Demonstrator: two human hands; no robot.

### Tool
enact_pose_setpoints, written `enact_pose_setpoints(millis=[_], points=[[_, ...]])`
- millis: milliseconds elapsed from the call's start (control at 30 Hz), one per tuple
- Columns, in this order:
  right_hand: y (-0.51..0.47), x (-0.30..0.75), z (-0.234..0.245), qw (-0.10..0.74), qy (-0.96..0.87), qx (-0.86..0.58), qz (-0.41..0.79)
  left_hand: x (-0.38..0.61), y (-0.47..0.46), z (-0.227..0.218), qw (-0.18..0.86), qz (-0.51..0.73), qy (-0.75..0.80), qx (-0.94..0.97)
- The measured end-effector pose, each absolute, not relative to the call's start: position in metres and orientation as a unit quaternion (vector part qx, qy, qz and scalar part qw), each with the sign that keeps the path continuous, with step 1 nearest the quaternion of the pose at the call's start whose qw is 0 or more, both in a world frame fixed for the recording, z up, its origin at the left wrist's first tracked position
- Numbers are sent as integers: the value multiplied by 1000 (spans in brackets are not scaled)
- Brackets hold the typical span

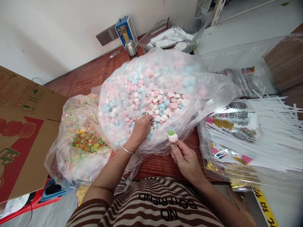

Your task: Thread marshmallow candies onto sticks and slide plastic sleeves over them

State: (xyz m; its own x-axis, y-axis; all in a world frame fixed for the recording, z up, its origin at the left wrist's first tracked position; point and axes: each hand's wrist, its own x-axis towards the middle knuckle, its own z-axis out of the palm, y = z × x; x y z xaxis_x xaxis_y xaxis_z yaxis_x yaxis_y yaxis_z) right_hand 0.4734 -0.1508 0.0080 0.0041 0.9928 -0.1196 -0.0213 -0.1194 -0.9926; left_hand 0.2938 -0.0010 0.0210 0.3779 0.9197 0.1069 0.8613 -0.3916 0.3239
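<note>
A big clear plastic bag (208,88) of pink, blue and white round candies (163,104) lies open on the wooden table. My left hand (141,127) reaches into the bag's mouth with its fingers curled down among the candies; what it grips is hidden. My right hand (186,157) is just outside the bag's front edge and pinches a small stack of candies (172,136), pink and white with a green piece on top, which seems to sit on a thin stick hidden in my fingers.
A second clear bag of multicoloured ring candies (87,138) lies to the left, beside a cardboard box (21,132). White sticks (272,129) and printed packets (236,121) in clear bags lie to the right. A blue box (126,30) and metal cup (131,49) stand by the wall.
</note>
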Motion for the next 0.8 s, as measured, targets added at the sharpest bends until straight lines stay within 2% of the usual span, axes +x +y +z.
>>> enact_pose_setpoints(millis=[533,800], points=[[-149,472,7,474,-485,-523,517,298,0,38,104,13,492,864],[-148,471,2,470,-474,-527,526,292,10,43,212,89,473,851]])
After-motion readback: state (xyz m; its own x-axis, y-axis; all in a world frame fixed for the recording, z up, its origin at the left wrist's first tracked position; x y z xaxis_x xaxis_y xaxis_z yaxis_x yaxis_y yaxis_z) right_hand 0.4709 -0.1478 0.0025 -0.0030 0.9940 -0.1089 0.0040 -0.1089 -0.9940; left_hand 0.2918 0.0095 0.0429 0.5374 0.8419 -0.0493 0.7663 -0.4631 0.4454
